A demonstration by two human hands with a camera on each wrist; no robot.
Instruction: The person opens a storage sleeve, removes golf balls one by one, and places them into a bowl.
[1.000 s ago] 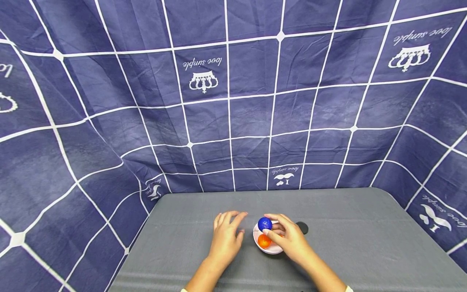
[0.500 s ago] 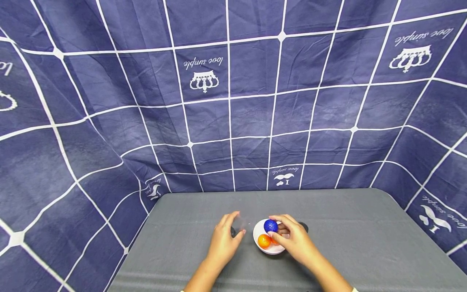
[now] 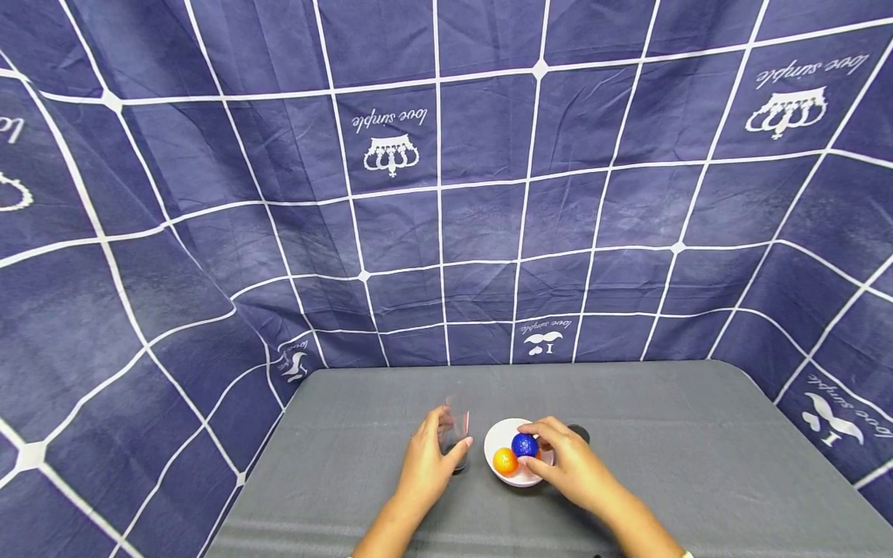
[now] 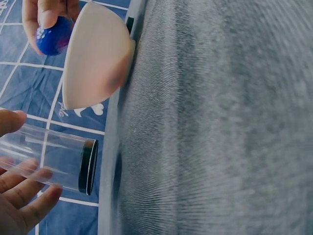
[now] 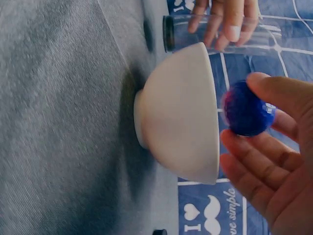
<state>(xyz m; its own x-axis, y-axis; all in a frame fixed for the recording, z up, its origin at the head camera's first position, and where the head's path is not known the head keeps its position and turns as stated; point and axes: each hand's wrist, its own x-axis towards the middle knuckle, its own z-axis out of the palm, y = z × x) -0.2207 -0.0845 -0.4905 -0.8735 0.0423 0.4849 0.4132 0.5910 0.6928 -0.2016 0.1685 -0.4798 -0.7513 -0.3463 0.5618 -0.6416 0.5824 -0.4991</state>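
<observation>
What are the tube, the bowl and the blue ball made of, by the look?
Tube: clear plastic or glass, since the cloth shows through it; black band at its base. The left hand holds it.
Bowl: white, smooth, matte with a foot ring; likely ceramic, maybe plastic.
Blue ball: glittery, finely speckled surface, possibly foam or rubber; cannot tell. The right hand pinches it.

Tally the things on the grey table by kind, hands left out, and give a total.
Balls: 2, a blue ball and an orange ball
Bowls: 1, the white bowl
Clear tubes: 1, the clear tube
Black discs: 1, a black disc
Total: 5
</observation>
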